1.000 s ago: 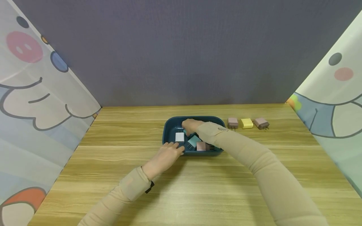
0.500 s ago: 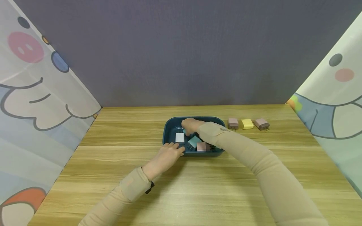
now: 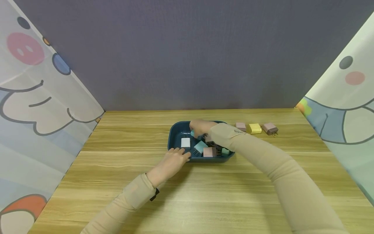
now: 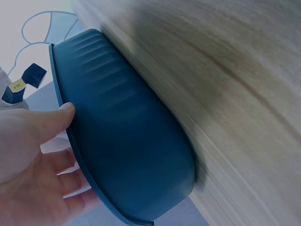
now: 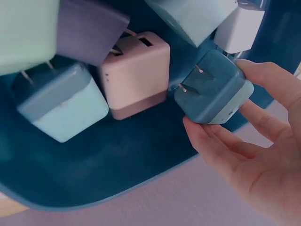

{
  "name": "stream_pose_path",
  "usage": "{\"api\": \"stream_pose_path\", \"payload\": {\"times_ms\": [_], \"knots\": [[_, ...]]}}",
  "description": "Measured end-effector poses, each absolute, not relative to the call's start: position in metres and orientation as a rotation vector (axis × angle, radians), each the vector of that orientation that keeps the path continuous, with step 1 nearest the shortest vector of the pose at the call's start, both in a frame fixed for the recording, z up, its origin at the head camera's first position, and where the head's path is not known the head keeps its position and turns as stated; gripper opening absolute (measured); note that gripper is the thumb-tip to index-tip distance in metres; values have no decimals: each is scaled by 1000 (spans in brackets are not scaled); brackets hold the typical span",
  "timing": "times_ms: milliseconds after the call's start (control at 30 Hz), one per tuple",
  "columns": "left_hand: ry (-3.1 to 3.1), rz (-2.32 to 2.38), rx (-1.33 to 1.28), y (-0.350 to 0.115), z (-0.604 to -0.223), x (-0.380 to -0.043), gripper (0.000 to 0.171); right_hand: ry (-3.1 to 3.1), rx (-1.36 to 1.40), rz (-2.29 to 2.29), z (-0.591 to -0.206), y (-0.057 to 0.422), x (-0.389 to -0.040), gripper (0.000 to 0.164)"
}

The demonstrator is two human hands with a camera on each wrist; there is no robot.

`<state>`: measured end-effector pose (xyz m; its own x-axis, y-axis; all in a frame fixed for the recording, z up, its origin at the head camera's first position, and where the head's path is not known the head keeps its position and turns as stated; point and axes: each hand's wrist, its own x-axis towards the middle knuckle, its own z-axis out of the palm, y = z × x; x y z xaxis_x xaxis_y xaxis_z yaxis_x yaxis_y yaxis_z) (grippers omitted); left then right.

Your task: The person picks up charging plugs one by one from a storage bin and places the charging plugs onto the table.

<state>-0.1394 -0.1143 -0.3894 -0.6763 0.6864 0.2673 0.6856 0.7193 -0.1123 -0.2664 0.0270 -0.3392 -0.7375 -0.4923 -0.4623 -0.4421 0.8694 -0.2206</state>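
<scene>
A dark blue tray (image 3: 173,136) holds several wall chargers. My left hand (image 3: 170,161) grips its near left rim; the left wrist view shows the thumb on the outer wall and the fingers over the rim. Inside the tray my right hand (image 3: 201,127) pinches a blue charger (image 5: 214,89) between thumb and fingers, its two prongs bare and pointing away from the palm. Beside it lies a pink charger (image 5: 138,73), with a light blue charger (image 5: 70,106) farther left. A white charger (image 3: 185,142) sits at the tray's left. The right sleeve hides part of the tray.
Right of the tray, on the wooden table (image 3: 131,136), stand a pink charger (image 3: 241,126), a yellow charger (image 3: 255,128) and another pink charger (image 3: 270,128) in a row. A grey panel (image 3: 198,58) rises behind the table, with cartoon-printed sheets at both sides.
My right hand has shifted slightly right and up with the blue charger, uncovering more chargers in the tray. The left hand has stayed on the rim.
</scene>
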Motion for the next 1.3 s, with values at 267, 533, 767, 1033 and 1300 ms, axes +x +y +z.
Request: {"api": "stream_pose_path", "payload": {"times_ms": [267,533,767,1033,1300], "knots": [[-2662,-8,-1070,-113,-388,-139,9,2529,-693,-104,-327,37,-264,39],[-2639,-7,-1067,-114,-389,-140,8,2548,-711,-110,-320,51,-267,42],[-2667,-28,-1058,-114,-388,-139,9,2545,-687,-172,-314,68,-268,44],[-2646,-56,-1062,-114,-389,-142,8,2544,-699,-197,-308,90,-276,43],[-2672,-84,-1054,-114,-388,-142,8,2621,-774,-138,-301,116,-279,38]]}}
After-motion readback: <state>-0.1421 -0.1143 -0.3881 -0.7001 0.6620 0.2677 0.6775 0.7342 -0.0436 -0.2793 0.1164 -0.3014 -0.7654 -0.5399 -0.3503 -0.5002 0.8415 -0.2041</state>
